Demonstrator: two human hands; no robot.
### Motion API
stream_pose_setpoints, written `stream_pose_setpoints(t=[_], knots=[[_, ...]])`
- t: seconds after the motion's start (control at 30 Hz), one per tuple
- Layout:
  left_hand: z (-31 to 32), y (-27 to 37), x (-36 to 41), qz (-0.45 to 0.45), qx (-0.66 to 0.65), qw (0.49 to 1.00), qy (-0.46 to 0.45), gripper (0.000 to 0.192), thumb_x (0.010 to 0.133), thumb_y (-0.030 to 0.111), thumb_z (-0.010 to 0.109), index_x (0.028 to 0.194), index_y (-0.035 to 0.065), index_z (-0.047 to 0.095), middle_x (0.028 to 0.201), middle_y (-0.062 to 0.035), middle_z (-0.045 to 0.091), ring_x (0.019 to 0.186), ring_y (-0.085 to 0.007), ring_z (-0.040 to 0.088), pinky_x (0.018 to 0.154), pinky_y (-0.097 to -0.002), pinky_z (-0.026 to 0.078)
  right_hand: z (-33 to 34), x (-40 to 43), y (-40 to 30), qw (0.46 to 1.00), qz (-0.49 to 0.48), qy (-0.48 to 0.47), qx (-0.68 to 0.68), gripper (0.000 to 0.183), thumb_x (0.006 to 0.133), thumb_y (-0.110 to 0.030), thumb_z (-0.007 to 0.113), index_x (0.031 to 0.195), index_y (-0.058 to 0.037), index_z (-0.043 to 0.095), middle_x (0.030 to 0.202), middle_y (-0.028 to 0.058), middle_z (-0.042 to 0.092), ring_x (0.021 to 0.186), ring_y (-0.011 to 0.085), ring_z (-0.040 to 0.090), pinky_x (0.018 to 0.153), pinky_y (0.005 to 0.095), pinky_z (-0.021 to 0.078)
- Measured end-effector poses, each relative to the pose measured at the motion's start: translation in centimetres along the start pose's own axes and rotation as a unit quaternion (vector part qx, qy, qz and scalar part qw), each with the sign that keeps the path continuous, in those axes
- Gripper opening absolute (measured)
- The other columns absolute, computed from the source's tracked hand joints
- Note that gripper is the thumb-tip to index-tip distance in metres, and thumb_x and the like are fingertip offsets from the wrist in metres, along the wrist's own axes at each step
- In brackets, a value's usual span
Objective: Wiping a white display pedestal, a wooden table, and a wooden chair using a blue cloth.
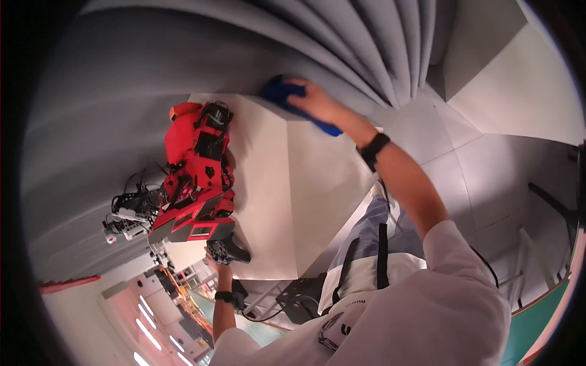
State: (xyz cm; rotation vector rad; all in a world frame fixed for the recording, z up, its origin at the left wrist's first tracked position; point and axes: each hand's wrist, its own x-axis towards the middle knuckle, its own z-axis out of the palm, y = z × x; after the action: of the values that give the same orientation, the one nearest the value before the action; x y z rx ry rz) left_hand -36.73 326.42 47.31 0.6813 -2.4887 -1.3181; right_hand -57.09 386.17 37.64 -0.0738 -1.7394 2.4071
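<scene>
A blue cloth (281,95) is bunched under my right hand (313,98), whose fingers grip it at the far right corner of a white box-shaped stand (261,183). My left hand (214,260) is at the stand's left end, against a black game controller (227,250); most of its fingers are hidden behind the controller, so its grip cannot be made out. Beside the controller, a red and black humanoid robot (199,169) lies along the top of the stand.
Grey curtains (357,41) hang behind the stand. A second small robot of grey metal parts (132,212) is beyond the red one. A black perforated metal box (300,293) is by the stand's near left corner. Metal legs (522,261) stand on the tiled floor at the right.
</scene>
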Motion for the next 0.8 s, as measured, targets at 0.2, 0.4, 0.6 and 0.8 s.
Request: stream_pose_setpoints(t=[0.2,0.4,0.6,0.8], knots=[[2.3,0.4,0.0,-0.014,-0.063,0.998,-0.029,0.041,0.089,0.035,0.043,0.12,0.0087,0.038,0.109,-0.0066,0.05,0.096,-0.0183,0.053,0.08,-0.0313,0.045,-4.7,0.6,11.3,0.978,0.122,-0.044,-0.164,0.039,0.078,-0.024,0.058,0.11,-0.0024,0.053,0.105,0.012,0.055,0.09,0.0179,0.053,0.078,0.0276,0.0417],[0.3,-0.9,0.0,0.015,0.091,0.996,-0.012,0.046,0.079,0.022,0.052,0.119,0.0049,0.037,0.106,-0.0169,0.044,0.085,-0.0334,0.053,0.073,-0.0405,0.044,-1.3,-2.7,0.6,0.98,-0.169,-0.068,-0.076,0.034,0.076,-0.011,0.053,0.109,-0.0044,0.051,0.104,0.013,0.045,0.098,0.0273,0.046,0.088,0.0321,0.0359],[0.3,0.8,-0.7,0.034,0.255,0.965,0.045,0.044,0.085,0.029,0.048,0.117,0.0011,0.038,0.11,-0.0169,0.048,0.091,-0.0276,0.052,0.076,-0.0408,0.043,5.0,6.2,-5.9,0.931,-0.27,-0.209,-0.13,0.037,0.076,-0.012,0.056,0.112,-0.0062,0.051,0.108,0.0116,0.046,0.101,0.0251,0.046,0.089,0.0305,0.036],[0.1,1.3,-3.0,0.319,0.423,0.847,0.03,0.041,0.084,0.025,0.046,0.12,0.0066,0.037,0.115,-0.018,0.041,0.09,-0.0306,0.052,0.076,-0.0389,0.044,10.1,13.4,-2.2,0.972,-0.06,-0.223,-0.05,0.032,0.084,-0.018,0.052,0.111,-0.0031,0.051,0.104,0.0192,0.055,0.099,0.0294,0.052,0.087,0.0344,0.0397]])
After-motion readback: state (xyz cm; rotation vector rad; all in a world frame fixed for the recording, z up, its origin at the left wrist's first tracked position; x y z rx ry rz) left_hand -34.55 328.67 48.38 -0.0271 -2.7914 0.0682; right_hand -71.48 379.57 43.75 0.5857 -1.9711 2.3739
